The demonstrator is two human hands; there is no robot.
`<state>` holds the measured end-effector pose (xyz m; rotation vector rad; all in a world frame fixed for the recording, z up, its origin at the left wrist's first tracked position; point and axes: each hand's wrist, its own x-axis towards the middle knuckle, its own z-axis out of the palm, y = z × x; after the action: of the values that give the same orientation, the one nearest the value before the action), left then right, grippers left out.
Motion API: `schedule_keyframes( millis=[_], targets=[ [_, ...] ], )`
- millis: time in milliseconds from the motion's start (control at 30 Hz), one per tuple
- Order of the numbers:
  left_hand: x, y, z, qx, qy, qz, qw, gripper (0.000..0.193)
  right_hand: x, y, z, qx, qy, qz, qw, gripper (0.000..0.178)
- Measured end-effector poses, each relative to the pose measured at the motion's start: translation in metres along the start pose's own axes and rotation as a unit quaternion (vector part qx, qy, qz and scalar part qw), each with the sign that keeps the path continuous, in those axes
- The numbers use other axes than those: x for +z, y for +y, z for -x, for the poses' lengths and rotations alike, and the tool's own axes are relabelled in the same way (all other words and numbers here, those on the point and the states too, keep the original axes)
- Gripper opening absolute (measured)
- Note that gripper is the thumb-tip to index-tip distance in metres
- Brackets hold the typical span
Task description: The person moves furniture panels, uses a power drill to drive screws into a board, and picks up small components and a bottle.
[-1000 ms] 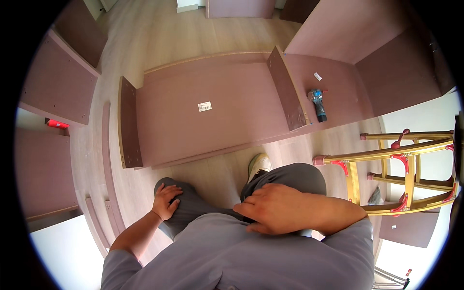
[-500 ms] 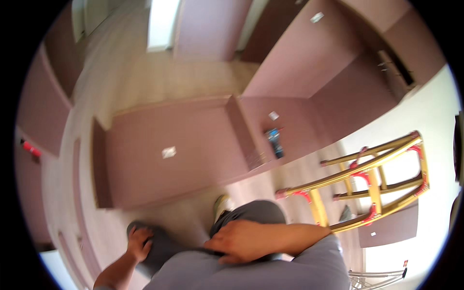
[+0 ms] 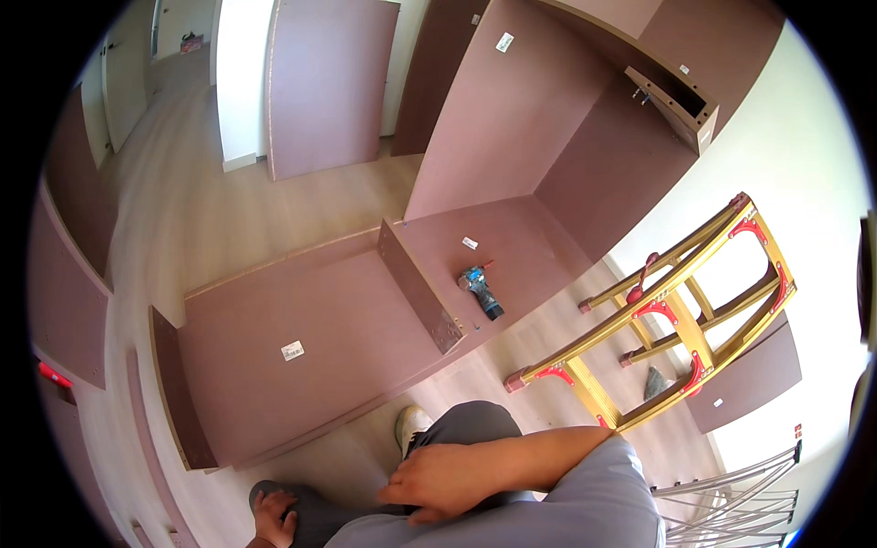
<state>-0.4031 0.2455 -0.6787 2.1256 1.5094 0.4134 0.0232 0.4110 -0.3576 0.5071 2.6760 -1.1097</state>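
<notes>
My left hand (image 3: 276,517) lies on my dark grey trouser knee with its fingers apart, holding nothing. Across my other thigh rests my right hand (image 3: 437,477), empty, with the fingers loosely stretched out and partly hidden. In front of my legs a shallow reddish-brown cabinet frame (image 3: 315,320) lies on the floor, with side boards standing up at both ends and a white label on its panel. A blue and black cordless drill (image 3: 480,292) lies beyond its right end, on the base of a taller cabinet (image 3: 521,119). Neither hand touches the drill or the boards.
A yellow stepladder (image 3: 639,320) with red fittings lies on its side at my right. Behind it are a loose panel (image 3: 744,374) and a metal rack (image 3: 735,498). A large board (image 3: 331,91) leans at the back. More panels (image 3: 73,283) stand at the left.
The view has turned and sharpened: cabinets and ladder now sit further left in it, and more of the metal rack shows. Both hands still rest on my legs.
</notes>
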Motion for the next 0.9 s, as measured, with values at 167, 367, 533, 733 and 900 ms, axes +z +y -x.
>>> schedule_keyframes(
  millis=[167,367,533,733,900],
  targets=[
    [-0.002,0.004,0.000,0.001,0.009,-0.009,1.000,0.043,0.001,0.004,-0.003,-0.015,0.004,0.006,1.000,0.055],
    [-0.009,0.012,-0.006,0.001,0.007,0.005,1.000,0.039,0.002,0.006,-0.002,-0.014,0.003,0.005,1.000,0.055],
    [-0.018,0.022,-0.012,0.016,0.017,0.005,1.000,0.037,0.000,0.006,-0.002,-0.007,0.003,-0.001,1.000,0.051],
    [-0.005,0.007,-0.009,0.023,0.025,0.003,0.999,0.038,-0.007,0.003,-0.004,0.000,0.003,-0.002,1.000,0.047],
    [-0.016,0.015,-0.021,-0.033,0.008,0.099,0.994,0.038,-0.014,-0.002,-0.010,0.012,-0.041,-0.001,0.999,0.053]
  ],
)
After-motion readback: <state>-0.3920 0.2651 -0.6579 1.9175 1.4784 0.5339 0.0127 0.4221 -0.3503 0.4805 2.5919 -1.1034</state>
